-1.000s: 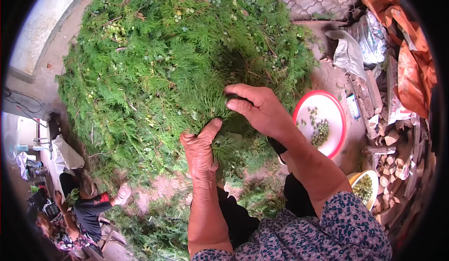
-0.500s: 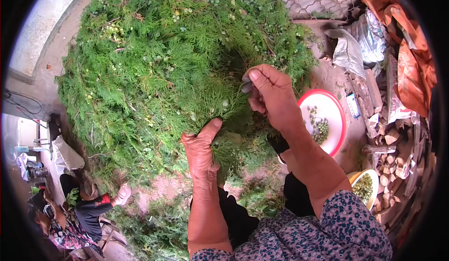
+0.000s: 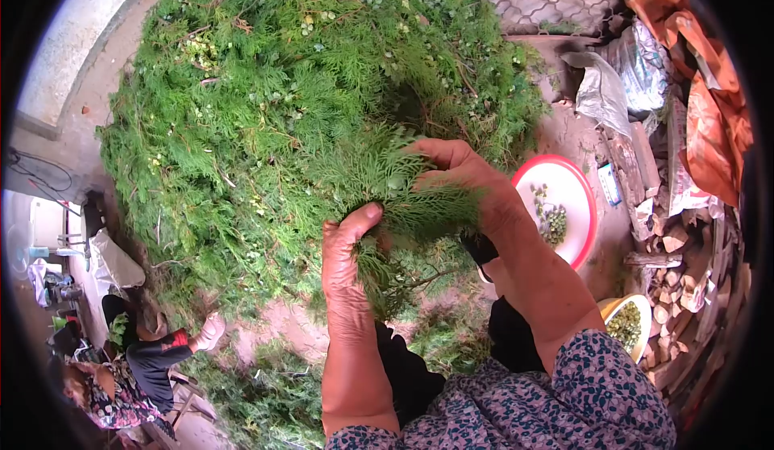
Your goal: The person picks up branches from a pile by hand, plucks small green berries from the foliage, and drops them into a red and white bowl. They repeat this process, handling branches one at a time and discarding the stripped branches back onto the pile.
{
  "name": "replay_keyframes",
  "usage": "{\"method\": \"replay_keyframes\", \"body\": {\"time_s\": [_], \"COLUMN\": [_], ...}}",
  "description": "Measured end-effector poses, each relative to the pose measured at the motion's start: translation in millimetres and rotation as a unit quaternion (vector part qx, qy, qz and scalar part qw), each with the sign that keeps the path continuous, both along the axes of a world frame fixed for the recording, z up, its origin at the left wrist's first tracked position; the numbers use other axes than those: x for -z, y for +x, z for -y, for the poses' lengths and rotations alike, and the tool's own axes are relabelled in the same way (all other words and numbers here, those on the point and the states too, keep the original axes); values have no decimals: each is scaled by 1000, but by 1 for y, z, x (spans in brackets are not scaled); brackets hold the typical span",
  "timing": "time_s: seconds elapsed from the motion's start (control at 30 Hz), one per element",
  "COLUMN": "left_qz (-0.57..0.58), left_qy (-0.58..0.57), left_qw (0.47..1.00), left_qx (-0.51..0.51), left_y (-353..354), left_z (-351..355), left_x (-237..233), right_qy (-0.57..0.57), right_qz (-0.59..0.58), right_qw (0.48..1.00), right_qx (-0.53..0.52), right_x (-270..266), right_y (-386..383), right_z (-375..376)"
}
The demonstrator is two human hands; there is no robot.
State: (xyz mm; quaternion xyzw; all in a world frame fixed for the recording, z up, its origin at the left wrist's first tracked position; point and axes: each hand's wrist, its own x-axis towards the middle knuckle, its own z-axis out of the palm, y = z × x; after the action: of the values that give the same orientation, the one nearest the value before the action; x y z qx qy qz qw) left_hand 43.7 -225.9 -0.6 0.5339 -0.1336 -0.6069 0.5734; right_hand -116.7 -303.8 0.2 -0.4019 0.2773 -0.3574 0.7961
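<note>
My left hand (image 3: 347, 248) is closed round the stem of a green evergreen sprig (image 3: 379, 176), its thumb lying across the foliage. My right hand (image 3: 463, 178) reaches into the same sprig from the right, fingers bent together among the scaly leaves. Leaves cover part of those fingertips, so what they pinch cannot be made out. A small pale green cone (image 3: 395, 182) shows in the foliage between the two hands. Behind them rises a large heap of evergreen branches (image 3: 234, 136) dotted with pale cones.
A white basin with a red rim (image 3: 592, 208) holds loose green cones, right of my right forearm. Nearer stands a yellow basin (image 3: 642, 345) of cones. Stacked firewood (image 3: 673, 269) and an orange sheet (image 3: 713, 128) line the right side. Another person (image 3: 121, 377) sits lower left.
My right hand has moved down and slightly right into the sprig. The small grey-green pieces at its fingertips no longer show. The sprig's leaves now spread rightward over that hand.
</note>
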Motion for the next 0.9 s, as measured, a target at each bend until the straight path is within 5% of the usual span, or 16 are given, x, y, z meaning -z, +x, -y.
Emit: {"method": "replay_keyframes", "body": {"time_s": [0.2, 0.5, 0.57, 0.67, 0.8, 0.87, 0.9], "left_qz": [-25, -38, -18, -88, -33, -67, -67], "left_qy": [-11, -32, -26, -44, -14, -65, -66], "left_qw": [998, 998, 999, 993, 997, 993, 993], "left_qx": [-53, -30, -33, -70, -69, -75, -74], "left_y": [-4, -2, -3, -9, -8, -9, -7], "left_z": [6, 7, 8, 8, 7, 5, 4], "left_x": [0, 4, 8, 2, 0, -7, -6], "right_qy": [-9, -155, -357, -450, -467, -576, -577], "right_qz": [28, -167, -268, -269, -283, -375, -375], "right_qw": [1000, 971, 876, 812, 804, 667, 666], "right_qx": [0, 76, 180, 256, 236, 288, 288], "right_x": [-7, 5, 4, 8, 10, 7, 6], "right_y": [4, 9, 14, 20, 15, 8, 5], "right_z": [-5, -9, -14, -17, -16, -5, -2]}}
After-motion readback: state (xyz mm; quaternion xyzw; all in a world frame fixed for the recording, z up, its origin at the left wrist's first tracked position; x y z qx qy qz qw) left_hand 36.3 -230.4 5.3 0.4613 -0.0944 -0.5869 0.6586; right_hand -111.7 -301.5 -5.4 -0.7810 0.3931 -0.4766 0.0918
